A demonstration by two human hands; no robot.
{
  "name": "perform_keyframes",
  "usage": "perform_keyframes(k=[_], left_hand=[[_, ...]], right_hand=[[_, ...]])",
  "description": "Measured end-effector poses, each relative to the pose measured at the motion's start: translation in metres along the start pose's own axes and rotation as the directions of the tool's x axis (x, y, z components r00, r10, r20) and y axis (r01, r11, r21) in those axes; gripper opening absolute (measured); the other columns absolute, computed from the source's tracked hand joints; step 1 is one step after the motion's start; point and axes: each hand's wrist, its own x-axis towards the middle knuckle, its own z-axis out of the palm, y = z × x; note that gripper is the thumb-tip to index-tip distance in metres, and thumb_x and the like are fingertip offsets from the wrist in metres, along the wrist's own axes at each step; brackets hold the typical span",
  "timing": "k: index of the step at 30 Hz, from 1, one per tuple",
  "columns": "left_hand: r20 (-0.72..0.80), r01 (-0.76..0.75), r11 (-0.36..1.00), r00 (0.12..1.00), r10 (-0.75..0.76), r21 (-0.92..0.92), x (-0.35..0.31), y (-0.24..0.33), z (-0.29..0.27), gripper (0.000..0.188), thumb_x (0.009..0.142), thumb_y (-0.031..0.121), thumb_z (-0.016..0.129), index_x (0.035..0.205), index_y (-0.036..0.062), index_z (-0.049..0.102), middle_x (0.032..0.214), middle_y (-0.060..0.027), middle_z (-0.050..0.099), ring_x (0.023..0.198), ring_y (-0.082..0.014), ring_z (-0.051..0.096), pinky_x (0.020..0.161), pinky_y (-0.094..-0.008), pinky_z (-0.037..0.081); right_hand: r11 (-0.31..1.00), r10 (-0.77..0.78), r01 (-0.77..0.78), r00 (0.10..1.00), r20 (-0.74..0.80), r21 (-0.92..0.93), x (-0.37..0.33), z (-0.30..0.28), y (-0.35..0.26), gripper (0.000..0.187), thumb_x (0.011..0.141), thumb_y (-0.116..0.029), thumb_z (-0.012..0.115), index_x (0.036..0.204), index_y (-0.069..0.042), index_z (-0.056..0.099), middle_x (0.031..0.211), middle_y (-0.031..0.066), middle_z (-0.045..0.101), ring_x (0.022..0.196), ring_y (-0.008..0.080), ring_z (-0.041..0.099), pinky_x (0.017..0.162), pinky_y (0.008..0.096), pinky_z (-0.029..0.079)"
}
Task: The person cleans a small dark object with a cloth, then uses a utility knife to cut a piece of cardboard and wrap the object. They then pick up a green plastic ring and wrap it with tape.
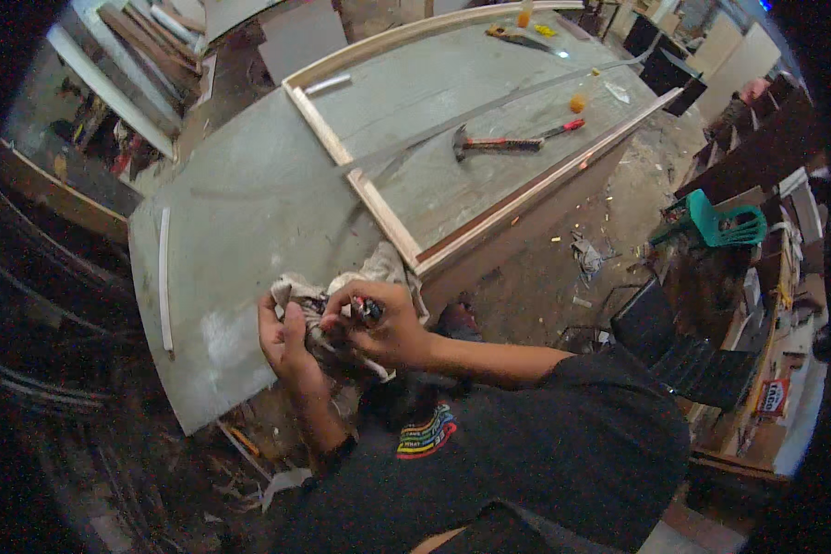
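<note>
In front of my chest, at the near edge of a grey tabletop (231, 222), my hands are close together around a pale, dark-stained cloth (379, 268). My left hand (291, 351) is curled with its thumb up, its fingers against the bunched cloth. My right hand (392, 328) is closed around a small black-and-red tool (367, 312); its end shows above the fist, and its kind is unclear. What lies between the palms is partly hidden. Past my hands, a pale wooden frame (376, 205) rests on the tabletop.
Inside the frame lie a hammer (499, 143) and an orange round object (579, 103). A long thin strip (471, 115) crosses the frame. At left is a white strip (165, 277). A green plastic chair (720, 222) and black chair (683, 355) stand right; scraps litter the floor.
</note>
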Motion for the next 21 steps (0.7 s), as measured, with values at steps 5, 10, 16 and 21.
perform_keyframes(k=[5, 10, 16, 21], left_hand=[[-0.070, 0.016, 0.997, 0.997, -0.021, -0.071, 0.004, -0.012, -0.002, 0.031, 0.096, 0.020, 0.059, 0.120, 0.0031, 0.048, 0.099, -0.0073, 0.061, 0.085, -0.0161, 0.063, 0.073, -0.0286, 0.052], [0.048, 0.038, 0.974, 0.998, -0.028, -0.224, 0.011, -0.026, -0.009, 0.023, 0.099, 0.017, 0.057, 0.117, 0.0048, 0.049, 0.096, -0.0038, 0.061, 0.080, -0.0093, 0.060, 0.069, -0.0243, 0.050], [0.002, 0.114, 0.959, 0.993, -0.118, -0.261, 0.017, -0.029, -0.021, 0.030, 0.100, 0.031, 0.053, 0.113, 0.0041, 0.056, 0.099, -0.0046, 0.063, 0.086, -0.0141, 0.063, 0.070, -0.0287, 0.051], [-0.062, 0.122, 0.945, 0.987, -0.148, -0.304, 0.012, -0.015, -0.029, 0.016, 0.099, 0.022, 0.057, 0.106, 0.0077, 0.056, 0.100, -0.0043, 0.063, 0.087, -0.0146, 0.063, 0.077, -0.0303, 0.051]], right_hand=[[0.994, -0.027, 0.023, 0.999, -0.029, -0.104, -0.001, 0.008, -0.002, 0.015, 0.087, -0.012, 0.072, 0.091, -0.002, 0.062, 0.081, 0.0075, 0.062, 0.071, 0.0146, 0.055, 0.063, 0.0286, 0.043], [0.986, -0.087, 0.091, 0.996, 0.028, -0.140, -0.001, 0.009, 0.000, 0.013, 0.088, -0.008, 0.068, 0.094, -0.002, 0.059, 0.084, 0.0123, 0.058, 0.076, 0.0252, 0.057, 0.069, 0.0336, 0.045], [0.991, -0.087, 0.104, 0.981, 0.173, -0.088, 0.002, 0.013, -0.003, 0.010, 0.090, -0.010, 0.064, 0.095, -0.002, 0.059, 0.083, 0.0122, 0.056, 0.077, 0.0252, 0.057, 0.070, 0.0347, 0.044], [0.995, -0.093, 0.096, 0.970, 0.224, -0.004, 0.005, 0.019, -0.007, 0.010, 0.091, -0.010, 0.063, 0.093, -0.002, 0.058, 0.081, 0.0090, 0.055, 0.072, 0.0212, 0.053, 0.066, 0.0322, 0.041]])
